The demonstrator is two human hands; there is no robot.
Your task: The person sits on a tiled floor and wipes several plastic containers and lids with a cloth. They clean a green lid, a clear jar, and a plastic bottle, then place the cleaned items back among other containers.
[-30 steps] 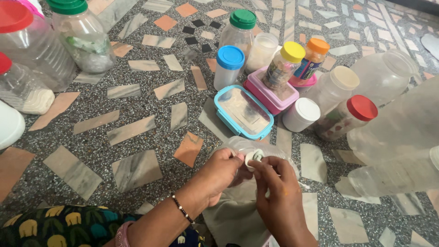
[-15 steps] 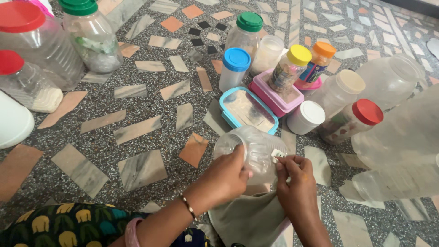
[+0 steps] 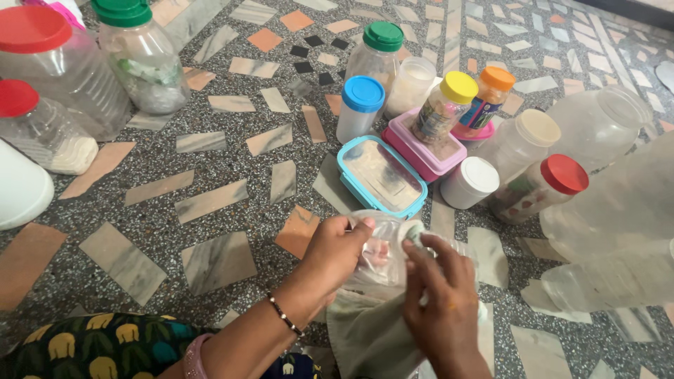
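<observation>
My left hand [image 3: 335,254] grips a clear plastic jar [image 3: 379,254] lying on its side low in the middle of the view. My right hand [image 3: 437,295] presses a grey-green cloth [image 3: 372,330] against the jar's right side; a bit of cloth shows at the fingertips. The cloth hangs down below the jar toward my lap. A beaded bracelet sits on my left wrist.
Just beyond the jar lie a blue-rimmed box [image 3: 380,175] and a pink box [image 3: 421,144], with several small capped jars behind: blue [image 3: 359,107], green [image 3: 379,49], yellow [image 3: 444,104], orange [image 3: 487,95], red [image 3: 540,186]. Large clear containers [image 3: 618,217] crowd the right; red- and green-capped jars [image 3: 140,56] stand top left.
The jar was turned in my left hand. My right hand moved from pinching a small piece at the jar's edge to covering its side with the cloth.
</observation>
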